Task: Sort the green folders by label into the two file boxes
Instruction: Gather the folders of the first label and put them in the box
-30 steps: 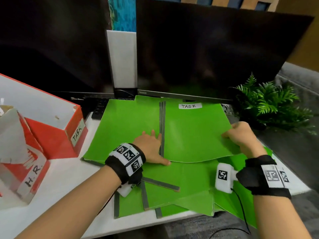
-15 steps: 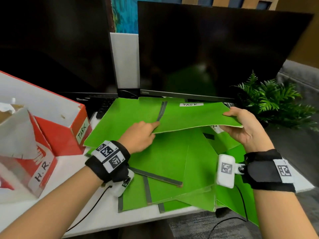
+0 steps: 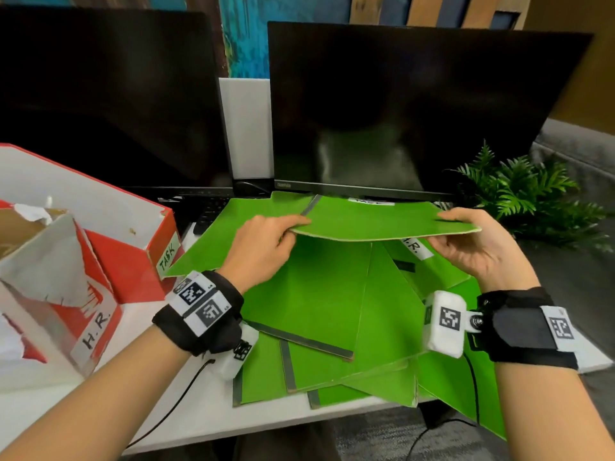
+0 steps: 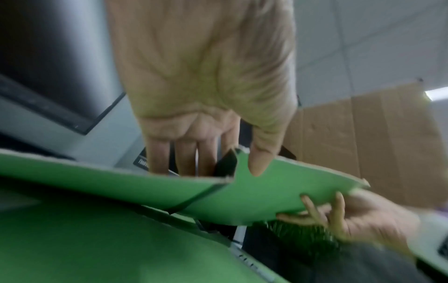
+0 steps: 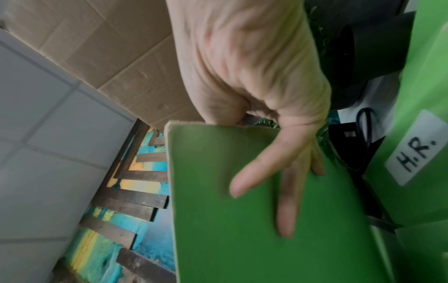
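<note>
A green folder labelled TASK (image 3: 372, 222) is held open, its right cover lifted nearly level above the pile. My left hand (image 3: 266, 241) pinches the cover's near left corner by the spine, thumb (image 4: 259, 162) under it and fingers on top. My right hand (image 3: 472, 241) grips its right edge, thumb on top and fingers (image 5: 286, 201) underneath. Below lies a folder labelled H.R. (image 3: 419, 257), also in the right wrist view (image 5: 417, 149), on a pile of several green folders (image 3: 319, 314). Two red and white file boxes stand at the left: TASK (image 3: 133, 247) behind, H.R. (image 3: 60, 314) in front.
Two dark monitors (image 3: 399, 108) stand close behind the folders, with a keyboard (image 3: 206, 211) under the left one. A potted fern (image 3: 525, 201) is at the right. The white desk (image 3: 186, 424) ends just below the pile, and some folders hang over its front right edge.
The TASK folder's right cover has risen from lying flat to nearly level above the pile, uncovering the H.R. label. My left hand moved from pressing flat on the spine to pinching the cover's corner.
</note>
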Demonstrator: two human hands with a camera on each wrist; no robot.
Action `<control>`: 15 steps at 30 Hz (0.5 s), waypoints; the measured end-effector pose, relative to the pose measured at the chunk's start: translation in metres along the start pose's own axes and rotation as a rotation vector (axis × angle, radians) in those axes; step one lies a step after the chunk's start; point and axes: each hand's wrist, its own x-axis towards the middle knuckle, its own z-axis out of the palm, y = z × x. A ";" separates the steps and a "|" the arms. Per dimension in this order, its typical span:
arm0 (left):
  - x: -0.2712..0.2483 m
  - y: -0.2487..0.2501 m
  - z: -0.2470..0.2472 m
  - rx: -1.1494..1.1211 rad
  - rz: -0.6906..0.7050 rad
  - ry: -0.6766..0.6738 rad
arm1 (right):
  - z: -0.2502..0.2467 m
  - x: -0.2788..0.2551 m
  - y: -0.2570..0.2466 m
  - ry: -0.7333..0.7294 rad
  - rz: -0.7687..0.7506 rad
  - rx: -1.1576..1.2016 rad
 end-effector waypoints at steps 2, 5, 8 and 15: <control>-0.002 -0.002 -0.001 -0.184 -0.080 -0.247 | -0.001 -0.001 -0.002 0.039 -0.008 -0.008; -0.005 -0.003 -0.010 -0.433 -0.276 -0.474 | 0.003 -0.008 -0.008 0.071 -0.077 -0.004; 0.000 -0.003 -0.014 -0.631 -0.418 -0.436 | 0.012 -0.018 -0.013 0.027 -0.098 -0.056; 0.018 -0.008 -0.001 -0.531 -0.628 -0.435 | 0.022 -0.047 -0.032 -0.126 -0.212 -0.124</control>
